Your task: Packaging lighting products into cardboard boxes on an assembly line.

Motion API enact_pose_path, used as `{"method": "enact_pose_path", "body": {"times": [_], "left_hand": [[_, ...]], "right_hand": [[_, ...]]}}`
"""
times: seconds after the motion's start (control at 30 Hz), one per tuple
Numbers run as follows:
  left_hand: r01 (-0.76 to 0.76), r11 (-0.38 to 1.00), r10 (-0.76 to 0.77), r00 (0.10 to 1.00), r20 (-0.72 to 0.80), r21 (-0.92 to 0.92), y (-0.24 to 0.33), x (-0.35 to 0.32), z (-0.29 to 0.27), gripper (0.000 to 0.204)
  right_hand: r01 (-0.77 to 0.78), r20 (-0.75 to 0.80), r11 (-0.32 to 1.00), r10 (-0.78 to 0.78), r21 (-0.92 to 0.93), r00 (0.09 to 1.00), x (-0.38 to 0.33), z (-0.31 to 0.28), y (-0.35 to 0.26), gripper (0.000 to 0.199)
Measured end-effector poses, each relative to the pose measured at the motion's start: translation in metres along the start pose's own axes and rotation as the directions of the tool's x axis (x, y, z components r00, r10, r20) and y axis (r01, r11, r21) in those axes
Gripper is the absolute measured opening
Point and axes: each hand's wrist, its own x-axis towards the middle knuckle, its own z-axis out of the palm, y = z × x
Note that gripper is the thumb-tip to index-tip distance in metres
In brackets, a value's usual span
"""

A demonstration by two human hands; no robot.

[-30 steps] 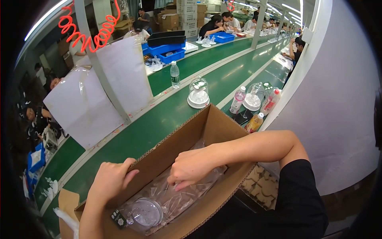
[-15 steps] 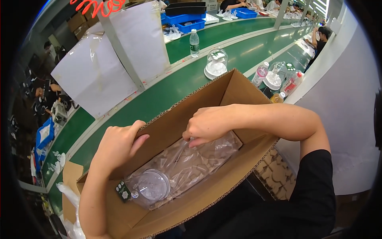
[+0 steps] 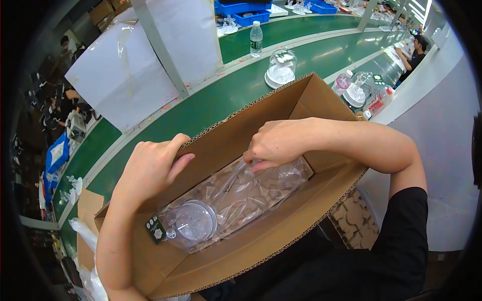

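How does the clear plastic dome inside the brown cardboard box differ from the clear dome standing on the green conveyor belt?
The clear plastic dome inside the brown cardboard box lies on its side, wrapped in a crinkled clear bag; the clear dome on the green conveyor belt stands upright and unwrapped on its white base. The right hand pinches the first one's bag, while the left hand grips the box wall; nobody touches the belt dome. Both are transparent.

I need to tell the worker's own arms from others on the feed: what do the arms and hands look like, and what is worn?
Both forearms are bare, with no gloves, watch or rings visible on the left hand or right hand. A black short sleeve covers the right upper arm. The left upper arm is out of view.
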Motion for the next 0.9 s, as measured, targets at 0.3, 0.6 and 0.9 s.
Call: {"method": "enact_pose_path", "body": {"times": [0.3, 0.6, 0.9], "left_hand": [[-0.003, 1.000, 0.002, 1.000, 0.016, 0.027, -0.001, 0.001, -0.002, 0.025], [0.006, 1.000, -0.007, 0.999, 0.040, 0.024, 0.002, 0.001, -0.005, 0.025], [0.059, 0.998, -0.062, 0.992, 0.106, 0.024, 0.001, -0.003, -0.007, 0.024]], "right_hand": [[-0.031, 0.059, 0.999, 0.030, 0.023, 0.998, 0.001, 0.001, 0.002, 0.038], [0.031, 0.006, 0.990, -0.032, 0.137, 0.999, -0.015, -0.040, -0.014, 0.037], [-0.309, -0.518, 0.871, 0.479, 0.382, 0.709, -0.045, -0.146, 0.124, 0.028]]}}
